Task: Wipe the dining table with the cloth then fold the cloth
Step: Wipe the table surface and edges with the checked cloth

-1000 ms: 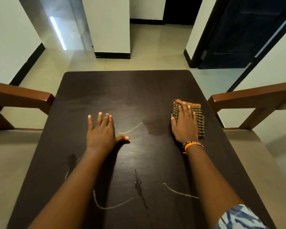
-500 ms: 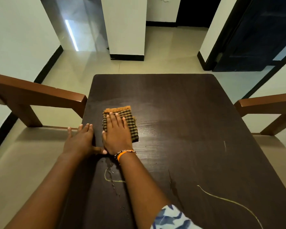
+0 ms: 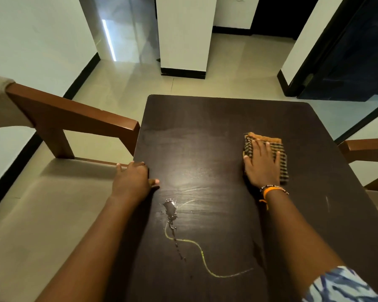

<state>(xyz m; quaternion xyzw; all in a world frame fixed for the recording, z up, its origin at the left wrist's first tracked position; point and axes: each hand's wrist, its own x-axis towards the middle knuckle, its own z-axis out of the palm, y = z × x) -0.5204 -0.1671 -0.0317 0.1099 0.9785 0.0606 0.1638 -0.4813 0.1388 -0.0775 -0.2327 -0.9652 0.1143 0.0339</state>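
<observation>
While the right hand [image 3: 262, 163] lies flat on the cloth [image 3: 266, 156], its fingers straight and slightly spread, it presses the folded fabric down onto the dark worktop [image 3: 216, 131] — a flat-palmed hold, nothing curled around the cloth. The cloth is a folded pad of dark check with an orange edge along its far side, and it sits toward the right part of the worktop, about midway between the near and far edges. A beaded bracelet and an orange thread band [image 3: 273, 190] circle the right wrist, and a blue-and-white patterned sleeve [image 3: 338, 286] shows at the lower right corner.

The left hand [image 3: 132, 180] rests on the left edge of the worktop — its fingers hang over the edge and out of sight in part, the thumb lying on the surface. From this view I cannot tell whether those fingers clasp the edge or only rest against it.

Between the two forearms a small puddle of liquid [image 3: 170, 209] sits on the worktop, with droplets trailing toward the viewer, and a thin yellowish wavy line [image 3: 202, 256] runs from beside it toward the near right. Faint streaks mark the surface between the hands.

A wooden chair [image 3: 74, 120] with a beige seat stands against the left side of the worktop; the arm of another chair [image 3: 364, 149] shows at the right. Pale floor tiles [image 3: 127, 83] lie beyond.
</observation>
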